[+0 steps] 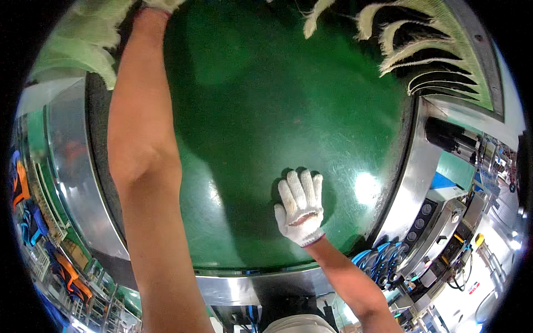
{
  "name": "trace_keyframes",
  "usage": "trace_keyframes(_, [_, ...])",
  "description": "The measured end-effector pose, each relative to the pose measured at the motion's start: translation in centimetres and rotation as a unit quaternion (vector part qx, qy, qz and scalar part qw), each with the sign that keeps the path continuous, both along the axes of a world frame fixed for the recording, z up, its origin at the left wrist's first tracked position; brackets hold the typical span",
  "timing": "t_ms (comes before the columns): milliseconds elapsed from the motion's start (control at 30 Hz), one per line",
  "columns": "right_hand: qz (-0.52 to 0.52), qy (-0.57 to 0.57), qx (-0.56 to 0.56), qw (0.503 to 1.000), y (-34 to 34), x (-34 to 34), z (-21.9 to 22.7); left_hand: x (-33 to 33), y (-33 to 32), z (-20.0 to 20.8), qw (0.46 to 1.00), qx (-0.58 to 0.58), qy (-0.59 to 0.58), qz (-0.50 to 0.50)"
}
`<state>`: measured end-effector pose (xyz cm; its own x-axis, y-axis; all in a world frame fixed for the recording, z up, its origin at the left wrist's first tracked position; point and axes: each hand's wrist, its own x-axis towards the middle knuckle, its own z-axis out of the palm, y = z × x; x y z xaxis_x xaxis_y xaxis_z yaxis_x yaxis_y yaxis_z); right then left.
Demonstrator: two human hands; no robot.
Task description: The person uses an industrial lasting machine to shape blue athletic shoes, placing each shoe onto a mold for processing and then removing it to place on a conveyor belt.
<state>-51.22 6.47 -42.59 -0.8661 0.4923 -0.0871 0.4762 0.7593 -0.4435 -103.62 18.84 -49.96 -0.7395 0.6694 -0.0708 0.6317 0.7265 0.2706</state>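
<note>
My right hand (300, 207), in a white knit glove, lies flat with fingers apart on a glossy green table surface (250, 100), near its front edge. My left arm stretches far up the left side. Only the cuff of my left hand's white glove (161, 4) shows at the top edge, so its fingers are out of sight. It reaches toward a pale green fringed cloth (83, 44) at the far left. More green and black cloth pieces with cream fringes (422, 50) lie stacked at the far right of the table.
A shiny metal rim (411, 183) frames the green surface. To the right stand a black motor (444, 136), a control panel with round buttons (419, 222) and blue cables (377, 261). Orange and blue items (25, 205) sit on racks at the left.
</note>
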Motion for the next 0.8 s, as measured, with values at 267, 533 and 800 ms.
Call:
trace_keyframes(267, [0.052, -0.053, 0.025, 0.997, -1.5, -0.7, 3.7, 5.8, -6.7, 5.9, 0.980, 0.147, -0.104, -0.080])
trace_keyframes(533, [-0.044, -0.054, -0.158, 0.985, -7.5, 8.3, 12.2, 27.7, -21.8, 12.8, 0.969, 0.209, -0.128, -0.032])
trace_keyframes(800, [-0.217, -0.005, -0.259, 0.941, -16.1, 26.1, 25.0, 40.2, -31.3, 17.6, 0.976, 0.132, -0.163, -0.056])
